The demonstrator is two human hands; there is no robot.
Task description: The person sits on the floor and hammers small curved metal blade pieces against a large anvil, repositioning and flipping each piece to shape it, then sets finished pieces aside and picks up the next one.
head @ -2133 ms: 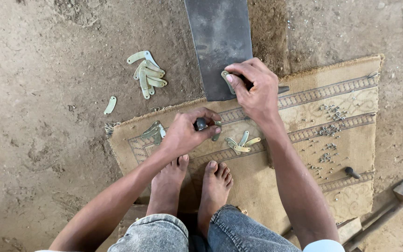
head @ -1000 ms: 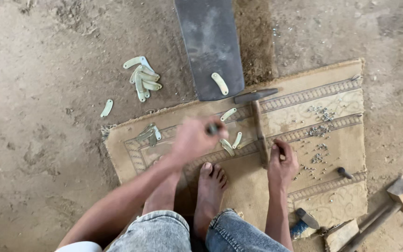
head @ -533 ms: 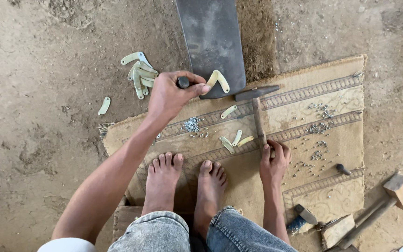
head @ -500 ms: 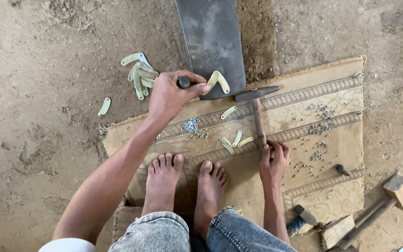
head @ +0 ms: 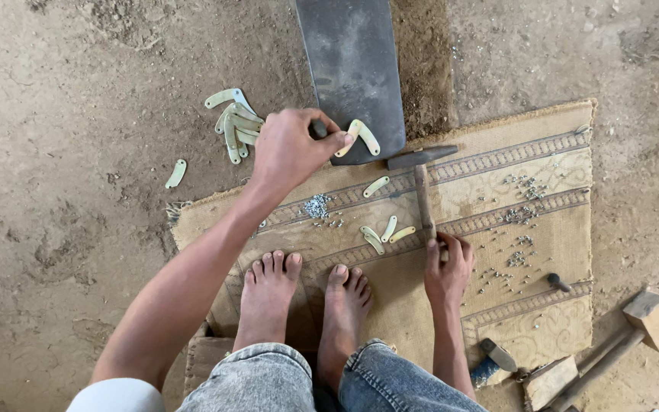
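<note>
The person is crouching barefoot on a worn patterned mat (head: 497, 198), and the left hand (head: 291, 149) is reaching out to the near end of a dark metal slab (head: 352, 69), fingers curled in tight around a small dark tool (head: 319, 128) while the thumb is pressing against two pale curved pieces (head: 361, 136) lying on that slab. The right hand (head: 445, 267) is wrapping closed around the wooden handle of a hammer (head: 421, 179), whose dark head is resting on the mat just beside the slab. More pale pieces are sitting in a pile (head: 234, 122) on the dirt left of the hand, one stray (head: 176, 173) farther off, and a few (head: 383, 229) are lying between hammer and toes. Small metal bits (head: 316, 206) are lying scattered across the mat. A wooden mallet (head: 638, 328) is lying off to the right.
</note>
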